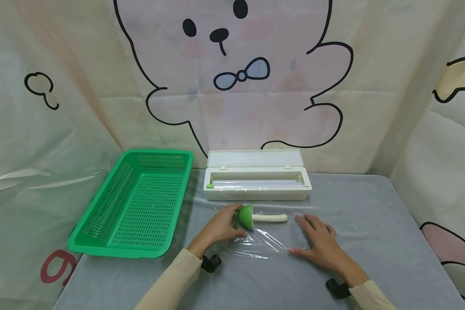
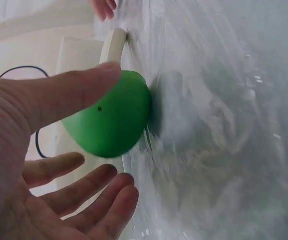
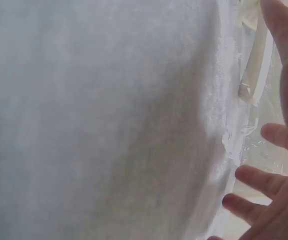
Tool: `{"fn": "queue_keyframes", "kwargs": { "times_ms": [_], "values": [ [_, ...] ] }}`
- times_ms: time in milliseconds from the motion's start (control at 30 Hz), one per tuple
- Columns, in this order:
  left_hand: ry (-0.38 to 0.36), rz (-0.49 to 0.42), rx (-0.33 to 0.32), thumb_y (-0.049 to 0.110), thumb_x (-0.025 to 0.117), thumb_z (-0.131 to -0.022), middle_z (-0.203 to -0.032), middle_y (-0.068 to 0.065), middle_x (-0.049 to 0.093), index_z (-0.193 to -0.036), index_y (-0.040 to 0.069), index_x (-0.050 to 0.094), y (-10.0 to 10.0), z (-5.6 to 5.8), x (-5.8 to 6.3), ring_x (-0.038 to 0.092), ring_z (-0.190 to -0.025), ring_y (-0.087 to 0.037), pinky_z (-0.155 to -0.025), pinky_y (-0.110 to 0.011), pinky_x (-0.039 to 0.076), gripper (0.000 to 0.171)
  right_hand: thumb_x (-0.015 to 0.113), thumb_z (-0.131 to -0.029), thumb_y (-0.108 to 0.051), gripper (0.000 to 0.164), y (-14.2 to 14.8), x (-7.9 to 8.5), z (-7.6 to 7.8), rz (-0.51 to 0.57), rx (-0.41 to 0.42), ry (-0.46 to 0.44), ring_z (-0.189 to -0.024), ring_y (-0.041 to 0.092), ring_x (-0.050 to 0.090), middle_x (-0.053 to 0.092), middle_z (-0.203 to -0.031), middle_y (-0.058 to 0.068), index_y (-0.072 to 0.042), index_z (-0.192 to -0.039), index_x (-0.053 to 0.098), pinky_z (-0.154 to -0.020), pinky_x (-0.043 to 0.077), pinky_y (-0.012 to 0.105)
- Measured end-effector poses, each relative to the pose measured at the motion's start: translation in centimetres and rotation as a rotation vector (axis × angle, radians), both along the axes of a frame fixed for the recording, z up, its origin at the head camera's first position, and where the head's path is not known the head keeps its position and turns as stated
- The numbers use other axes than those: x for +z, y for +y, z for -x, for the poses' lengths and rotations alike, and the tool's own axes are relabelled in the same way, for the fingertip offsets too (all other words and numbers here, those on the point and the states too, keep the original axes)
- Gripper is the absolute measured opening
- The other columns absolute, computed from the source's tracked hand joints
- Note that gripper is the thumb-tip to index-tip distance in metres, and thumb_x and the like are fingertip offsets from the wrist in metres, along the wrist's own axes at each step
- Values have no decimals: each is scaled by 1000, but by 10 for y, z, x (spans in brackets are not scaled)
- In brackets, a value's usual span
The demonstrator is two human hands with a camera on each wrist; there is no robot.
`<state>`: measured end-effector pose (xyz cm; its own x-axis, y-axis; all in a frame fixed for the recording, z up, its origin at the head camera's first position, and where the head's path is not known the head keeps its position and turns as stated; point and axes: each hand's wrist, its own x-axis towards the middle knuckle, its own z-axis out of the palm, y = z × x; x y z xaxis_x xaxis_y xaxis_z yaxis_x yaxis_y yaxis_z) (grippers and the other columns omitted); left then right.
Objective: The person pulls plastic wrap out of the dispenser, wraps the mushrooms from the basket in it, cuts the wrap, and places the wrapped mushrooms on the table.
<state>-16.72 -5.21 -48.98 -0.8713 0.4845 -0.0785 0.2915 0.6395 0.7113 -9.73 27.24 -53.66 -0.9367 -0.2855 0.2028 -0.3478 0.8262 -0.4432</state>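
A mushroom-shaped thing with a green domed head (image 1: 246, 218) and an off-white handle (image 1: 270, 218) lies on a sheet of clear cling film (image 1: 260, 246), its handle pointing right. My left hand (image 1: 221, 224) is at the domed head, thumb and fingers spread on either side. In the left wrist view the thumb (image 2: 78, 90) overlaps the green head, while the other fingers sit loosely apart below it. My right hand (image 1: 320, 243) is spread at the film's right edge, just beyond the handle's end, with nothing gripped.
Behind the film stands a white cling film dispenser (image 1: 257, 195), lid raised, with a small green slider (image 1: 210, 186) at its left. A green slotted basket (image 1: 118, 249) is at the left of the grey-covered table (image 1: 372, 224). A printed curtain (image 1: 372, 99) hangs behind.
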Motion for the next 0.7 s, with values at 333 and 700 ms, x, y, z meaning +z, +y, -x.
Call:
{"fn": "queue_keyframes", "kwargs": {
  "times_ms": [333, 700],
  "values": [
    [112, 7, 72, 18, 92, -74, -113, -16, 64, -123, -1, 60, -34, -23, -6, 61, -103, -30, -88, -47, 52, 61, 96, -63, -46, 51, 5, 3, -8, 62, 108, 69, -93, 14, 54, 57, -100, -8, -20, -102, 76, -80, 43, 42],
    [81, 158, -158, 11, 91, -73, -76, 7, 58, -78, 14, 70, -61, -31, -14, 50, -73, -7, -68, -28, 46, 22, 93, -68, -12, 25, 8, -3, -6, 101, 262, 170, -82, 6, 50, 56, -88, -13, -22, -84, 77, -69, 44, 27]
  ]
}}
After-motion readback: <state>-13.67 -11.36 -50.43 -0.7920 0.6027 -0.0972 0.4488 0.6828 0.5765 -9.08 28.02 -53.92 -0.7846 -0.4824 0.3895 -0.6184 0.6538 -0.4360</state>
